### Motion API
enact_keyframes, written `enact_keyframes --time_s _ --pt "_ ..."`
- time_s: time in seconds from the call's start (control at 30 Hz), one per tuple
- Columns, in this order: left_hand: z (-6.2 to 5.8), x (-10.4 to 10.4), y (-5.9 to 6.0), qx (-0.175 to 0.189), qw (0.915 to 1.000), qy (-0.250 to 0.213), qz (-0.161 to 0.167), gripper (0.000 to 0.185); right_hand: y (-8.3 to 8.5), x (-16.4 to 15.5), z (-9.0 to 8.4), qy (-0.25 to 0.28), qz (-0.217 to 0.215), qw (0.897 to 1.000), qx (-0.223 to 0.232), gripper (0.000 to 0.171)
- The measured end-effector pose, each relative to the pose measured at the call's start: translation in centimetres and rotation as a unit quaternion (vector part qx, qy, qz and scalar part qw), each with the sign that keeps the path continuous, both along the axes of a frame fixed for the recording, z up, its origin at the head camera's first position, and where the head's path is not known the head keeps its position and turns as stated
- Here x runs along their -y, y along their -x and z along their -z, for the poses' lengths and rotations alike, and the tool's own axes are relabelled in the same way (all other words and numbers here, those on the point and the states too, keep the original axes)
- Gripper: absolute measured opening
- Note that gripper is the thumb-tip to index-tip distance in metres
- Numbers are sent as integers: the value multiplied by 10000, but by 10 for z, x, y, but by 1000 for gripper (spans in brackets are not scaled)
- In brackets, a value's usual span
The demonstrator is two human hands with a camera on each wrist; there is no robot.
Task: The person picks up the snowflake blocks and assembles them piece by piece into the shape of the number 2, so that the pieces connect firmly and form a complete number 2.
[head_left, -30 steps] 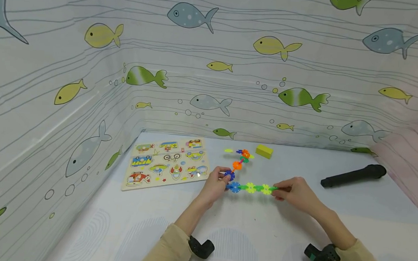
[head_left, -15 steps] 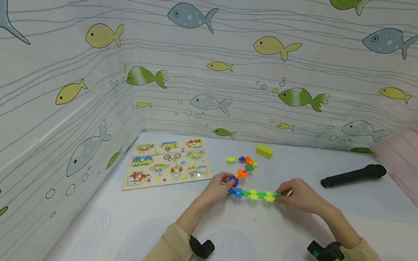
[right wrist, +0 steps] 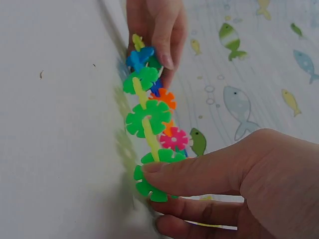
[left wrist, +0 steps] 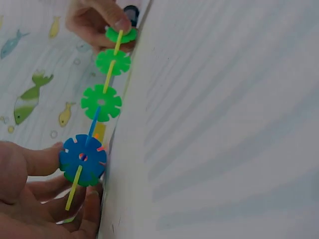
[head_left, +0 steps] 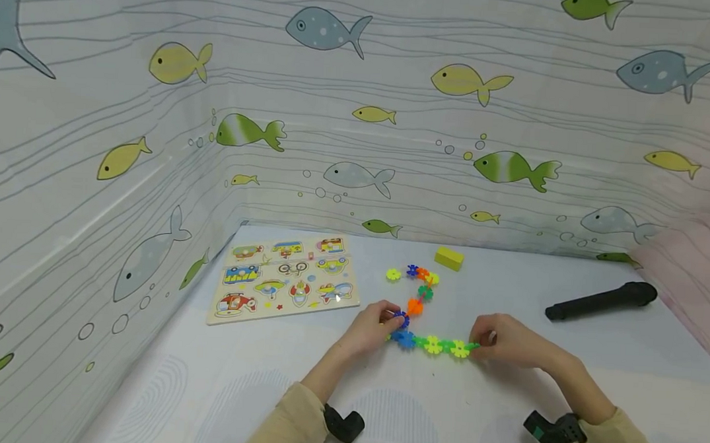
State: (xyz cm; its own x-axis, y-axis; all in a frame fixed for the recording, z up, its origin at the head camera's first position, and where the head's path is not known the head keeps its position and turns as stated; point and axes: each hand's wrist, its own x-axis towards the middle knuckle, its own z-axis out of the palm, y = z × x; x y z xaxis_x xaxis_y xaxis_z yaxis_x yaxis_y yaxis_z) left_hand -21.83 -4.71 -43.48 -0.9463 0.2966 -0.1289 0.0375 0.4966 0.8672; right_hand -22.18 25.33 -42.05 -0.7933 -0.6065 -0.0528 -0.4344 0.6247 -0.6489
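A chain of colourful plastic snowflake discs [head_left: 431, 345] bends in an L on the pale table [head_left: 418, 409]. My left hand [head_left: 393, 321] pinches the blue discs at the corner of the chain [left wrist: 82, 159], thumb and fingers around them. My right hand [head_left: 479, 342] pinches the green end disc [right wrist: 149, 181] between thumb and fingers. The row between my hands runs blue, green and yellow, low against the table. The other leg [head_left: 419, 292], with orange, green, blue and yellow discs, stretches away from my left hand towards the back.
A wooden vehicle puzzle board [head_left: 284, 276] lies at the back left. A yellow block [head_left: 449, 257] sits near the back wall, and a black cylinder [head_left: 601, 300] lies to the right. Fish-patterned walls [head_left: 359, 129] enclose the table on three sides.
Both hands have moved nearer to me and lower, bringing the chain down with them. The far leg of the chain has settled flatter on the table.
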Motion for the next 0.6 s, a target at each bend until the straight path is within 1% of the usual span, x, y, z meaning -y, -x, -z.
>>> enact_keyframes --time_s 0.17,0.3,0.43,0.6 --pt "-1 0 -2 -12 9996 172 206 44 -3 0 3 -19 16 9999 127 10" --pt "-2 1 -3 35 9986 369 377 58 -5 -1 5 -73 11 9998 170 9" --pt "-5 2 -4 35 9974 543 472 73 -4 -2 4 -74 -102 9999 106 6" --pt "-7 2 -5 -7 9962 685 530 77 -2 -2 2 -157 -156 9997 92 8"
